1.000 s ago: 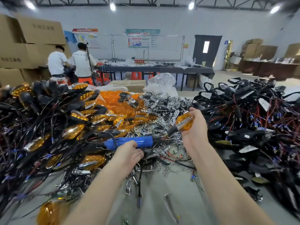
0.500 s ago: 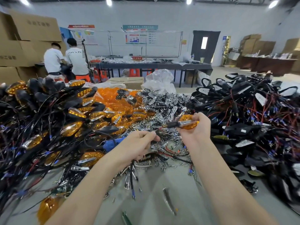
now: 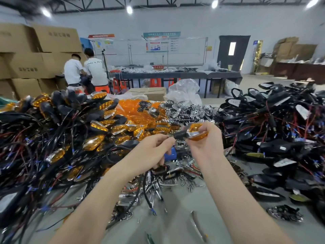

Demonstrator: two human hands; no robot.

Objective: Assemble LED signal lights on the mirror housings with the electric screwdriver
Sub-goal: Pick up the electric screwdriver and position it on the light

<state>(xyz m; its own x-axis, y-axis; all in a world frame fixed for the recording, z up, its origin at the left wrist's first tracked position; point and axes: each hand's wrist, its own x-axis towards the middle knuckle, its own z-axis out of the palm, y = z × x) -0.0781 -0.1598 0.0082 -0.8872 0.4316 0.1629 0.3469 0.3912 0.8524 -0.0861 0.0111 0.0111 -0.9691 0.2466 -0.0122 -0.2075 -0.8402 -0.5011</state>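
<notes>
Mid-scene above the table (image 3: 175, 219): right hand (image 3: 204, 145) pinches amber signal light (image 3: 197, 131), left hand (image 3: 153, 150), at its black stem (image 3: 178, 135), curls round blue screwdriver (image 3: 170, 154); fastening step likely, next needs bit seated on screw.

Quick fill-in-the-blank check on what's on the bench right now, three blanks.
1. The amber signal light is gripped by the ___ hand.
2. The electric screwdriver handle showing beside the left hand is ___.
3. The pile of black mirror housings lies on the person's ___ side.
Missing words: right; blue; right.
</notes>
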